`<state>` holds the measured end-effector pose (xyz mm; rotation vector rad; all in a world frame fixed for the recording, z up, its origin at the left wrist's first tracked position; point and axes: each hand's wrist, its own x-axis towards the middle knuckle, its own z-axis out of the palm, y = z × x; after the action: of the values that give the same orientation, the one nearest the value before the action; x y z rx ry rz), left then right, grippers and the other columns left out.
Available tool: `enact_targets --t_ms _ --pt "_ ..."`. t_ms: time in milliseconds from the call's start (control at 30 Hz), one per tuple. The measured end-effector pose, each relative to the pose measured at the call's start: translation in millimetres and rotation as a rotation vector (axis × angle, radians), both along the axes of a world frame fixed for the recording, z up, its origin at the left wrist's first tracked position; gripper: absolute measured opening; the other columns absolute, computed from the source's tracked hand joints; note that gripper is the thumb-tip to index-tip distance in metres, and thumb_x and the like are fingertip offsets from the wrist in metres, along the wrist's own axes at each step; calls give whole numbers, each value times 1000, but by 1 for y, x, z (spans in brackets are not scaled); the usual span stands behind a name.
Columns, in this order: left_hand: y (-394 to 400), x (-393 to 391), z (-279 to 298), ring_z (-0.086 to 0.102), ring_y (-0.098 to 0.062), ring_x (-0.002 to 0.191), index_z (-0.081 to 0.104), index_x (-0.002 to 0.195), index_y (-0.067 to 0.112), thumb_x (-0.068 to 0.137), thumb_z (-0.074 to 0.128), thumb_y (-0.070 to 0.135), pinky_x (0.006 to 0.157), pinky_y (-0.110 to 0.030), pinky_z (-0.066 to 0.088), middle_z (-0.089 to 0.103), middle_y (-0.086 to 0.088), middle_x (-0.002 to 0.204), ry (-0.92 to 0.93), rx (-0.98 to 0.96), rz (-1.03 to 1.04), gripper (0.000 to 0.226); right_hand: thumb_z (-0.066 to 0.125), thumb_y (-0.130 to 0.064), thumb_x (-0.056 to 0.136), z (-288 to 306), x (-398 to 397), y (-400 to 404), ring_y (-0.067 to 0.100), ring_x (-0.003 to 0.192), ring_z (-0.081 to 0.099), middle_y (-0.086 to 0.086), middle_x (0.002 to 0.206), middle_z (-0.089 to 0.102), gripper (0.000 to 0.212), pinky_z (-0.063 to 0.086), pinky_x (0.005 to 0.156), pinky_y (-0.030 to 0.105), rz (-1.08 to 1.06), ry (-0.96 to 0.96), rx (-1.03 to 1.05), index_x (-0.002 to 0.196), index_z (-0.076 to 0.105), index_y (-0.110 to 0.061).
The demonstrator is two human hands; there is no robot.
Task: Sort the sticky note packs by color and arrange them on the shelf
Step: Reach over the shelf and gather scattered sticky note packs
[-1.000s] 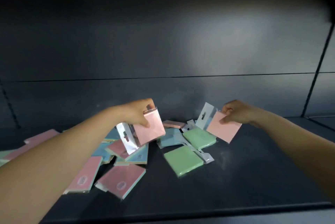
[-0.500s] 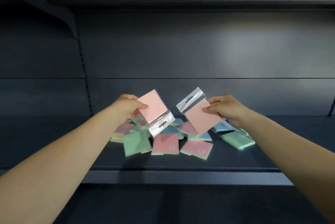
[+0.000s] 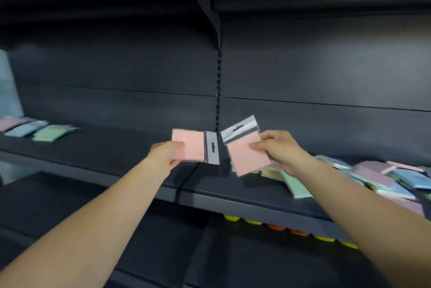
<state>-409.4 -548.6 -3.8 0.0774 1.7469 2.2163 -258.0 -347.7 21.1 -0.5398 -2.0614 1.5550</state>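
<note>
Two pink sticky note packs held above shelf [image 3: 140,159].
Left hand [image 3: 164,157] grip pinching one pink pack [image 3: 190,148]; right hand [image 3: 278,150] grip pinching other pink pack [image 3: 245,156].

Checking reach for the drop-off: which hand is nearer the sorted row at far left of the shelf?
Left. The left hand, gripping a pink pack, is nearer the sorted row, though still well to its right. The right hand, holding another pink pack, is farther right, beside the unsorted pile.

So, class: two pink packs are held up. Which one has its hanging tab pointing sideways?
The pink pack in the left hand: its tab points right, while the right hand's pink pack has its tab uppermost.
</note>
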Motion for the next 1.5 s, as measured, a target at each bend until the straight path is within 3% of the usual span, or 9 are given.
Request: enact_targets --t_ms 100,233,333,500,567,667,800,1267,1500 --pt "-31 -42 -9 56 -17 72 56 116 2 81 65 -1 50 -23 51 62 -12 99 -55 55 137 36 68 -2 79 -4 -56 -36 19 71 63 9 81 67 14 49 62 28 46 -4 2 73 59 -11" --pt "-66 -103 -15 60 -24 85 51 121 -2 80 57 -12 65 -30 51 61 -17 107 -62 114 176 43 67 -5 80 0 -134 -77 20 78 65 7 85 69 11 51 66 29 109 -40 21 75 60 -12" --pt "-100 -153 -16 63 -23 82 47 124 0 80 53 -14 62 -32 51 64 -17 101 -30 74 118 46 62 -1 83 3 -194 -105 17 78 65 6 85 69 12 52 66 26 244 -68 -100 76 62 -11" --pt "-159 -233 -10 61 -23 77 53 90 5 87 49 -7 75 -36 49 62 -14 89 -28 25 121 13 60 4 83 -4 -289 -160 15 75 66 6 84 70 12 55 60 22 330 -87 -194 78 63 -8" --pt "-180 -263 -8 61 -24 77 52 84 7 89 50 -5 74 -35 49 61 -12 85 -36 54 130 13 60 4 83 -6 -322 -180 14 75 67 5 84 70 12 54 58 21 338 -93 -211 80 64 -7" --pt "-211 -308 -10 60 -22 78 53 85 7 89 53 -3 74 -33 48 61 -11 88 -42 60 102 11 60 5 84 -7 -367 -212 15 78 67 6 89 70 11 57 61 22 353 -89 -250 90 64 -3" --pt "-257 -368 -16 61 -18 80 55 88 8 86 57 -3 63 -25 48 64 -9 91 -37 51 71 11 61 7 84 -7 -425 -261 15 79 65 6 88 68 13 55 70 26 358 -69 -283 82 61 -5" --pt "-484 -580 4 63 -22 93 56 110 7 86 55 -11 88 -33 47 63 -11 109 53 -11 -144 30 63 7 83 -4 -633 -488 15 70 64 6 80 66 16 55 65 27 198 8 -298 75 57 -6" --pt "-554 -672 6 64 -28 96 57 108 7 86 56 -10 79 -34 51 65 -13 108 64 -83 -153 28 65 7 81 -11 -727 -554 18 72 64 9 82 67 15 56 71 30 163 12 -326 75 57 -5"
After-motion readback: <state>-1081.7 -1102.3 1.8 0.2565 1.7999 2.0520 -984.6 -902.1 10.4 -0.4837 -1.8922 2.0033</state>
